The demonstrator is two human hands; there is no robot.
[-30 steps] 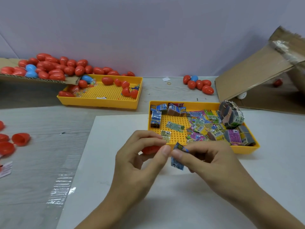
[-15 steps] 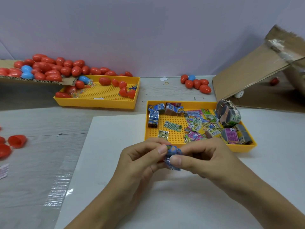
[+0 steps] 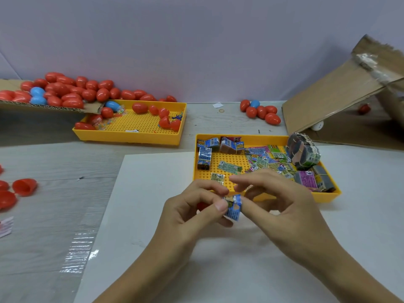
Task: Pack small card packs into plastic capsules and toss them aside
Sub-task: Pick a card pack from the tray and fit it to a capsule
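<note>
The blue card pack (image 3: 233, 207) is sitting mid-frame, a bit below center, pinched in my left hand (image 3: 192, 212) between thumb and curled fingers. There's a bit of red capsule half (image 3: 201, 206) peeking out from behind those fingers, so that hand has both. My right hand (image 3: 282, 206) is right up against the pack, with one fingertip touching its right side, the index finger sticking out above it and the rest loosely bent, not really gripping anything.

Just behind my hands is the yellow tray (image 3: 262, 139) full of loose card packs and banded bundles. Further up and left is a second yellow tray (image 3: 131, 136) with a few red capsules, and a big pile of red and blue capsules (image 3: 65, 90) on cardboard in the upper left. An open cardboard box (image 3: 341, 92) is at the upper right.
</note>
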